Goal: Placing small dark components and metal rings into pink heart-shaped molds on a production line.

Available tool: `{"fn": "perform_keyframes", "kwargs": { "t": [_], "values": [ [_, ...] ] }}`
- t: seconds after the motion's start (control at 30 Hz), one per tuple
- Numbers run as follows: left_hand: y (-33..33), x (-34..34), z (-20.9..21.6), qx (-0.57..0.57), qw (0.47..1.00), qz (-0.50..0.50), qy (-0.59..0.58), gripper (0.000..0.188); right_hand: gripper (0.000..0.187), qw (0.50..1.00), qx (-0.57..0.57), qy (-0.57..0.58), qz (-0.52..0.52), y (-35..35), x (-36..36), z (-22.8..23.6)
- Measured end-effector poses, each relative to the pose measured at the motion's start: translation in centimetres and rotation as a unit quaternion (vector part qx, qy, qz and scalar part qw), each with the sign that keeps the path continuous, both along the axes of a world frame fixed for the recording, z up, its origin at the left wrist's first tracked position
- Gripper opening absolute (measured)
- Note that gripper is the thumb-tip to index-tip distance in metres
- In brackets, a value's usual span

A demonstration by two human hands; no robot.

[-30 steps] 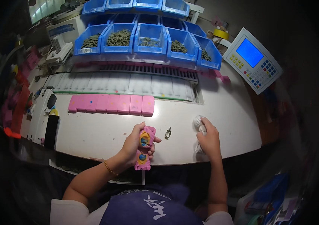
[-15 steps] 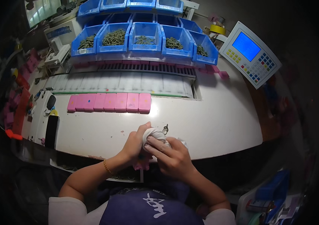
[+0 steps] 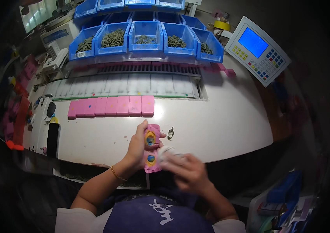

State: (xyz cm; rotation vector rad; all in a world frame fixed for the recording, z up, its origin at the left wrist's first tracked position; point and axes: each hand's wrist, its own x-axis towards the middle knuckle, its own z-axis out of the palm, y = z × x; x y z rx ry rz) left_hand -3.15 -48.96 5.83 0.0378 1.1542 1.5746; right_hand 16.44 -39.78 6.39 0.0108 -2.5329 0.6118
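My left hand point(image 3: 135, 146) is wrapped round a pink mould point(image 3: 151, 138) near the table's front edge. The mould shows two halves, one above the other, each with a yellow patch and a blue spot inside. Close by on the right, my right hand point(image 3: 191, 174) grips a white cloth point(image 3: 167, 156), both smeared by motion. The cloth is beside the mould's lower half; whether it touches cannot be made out. Just beyond the fingers, a small dark greenish ring-shaped piece point(image 3: 170, 133) lies on the table.
A row of several pink blocks point(image 3: 112, 106) stands across the white table point(image 3: 219, 128). Behind are a pale slatted panel point(image 3: 126, 86) and blue bins point(image 3: 146, 37) holding greenish pieces. A control box with a blue screen point(image 3: 253, 42) stands right, a black phone-like slab point(image 3: 53, 139) left.
My right hand has drawn the cloth back toward me and slightly right. The mould, covered by cloth and hands before, now shows its two coloured halves. The view has shifted slightly.
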Motion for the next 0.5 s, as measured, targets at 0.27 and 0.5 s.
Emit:
{"fn": "perform_keyframes", "kwargs": {
  "t": [0.27, 0.5],
  "values": [
    [0.9, 1.4, 0.8, 0.045, 0.998, 0.03, -0.027, 0.071, 0.053, 0.992, 0.083, 0.079, -0.044, -1.6, -2.3, -2.1],
    [-0.6, 1.9, -0.8, 0.042, 0.925, 0.064, 0.371, 0.06, 0.03, 0.97, 0.095, 0.222, -0.01, -1.6, -3.3, -2.9]
  ]
}}
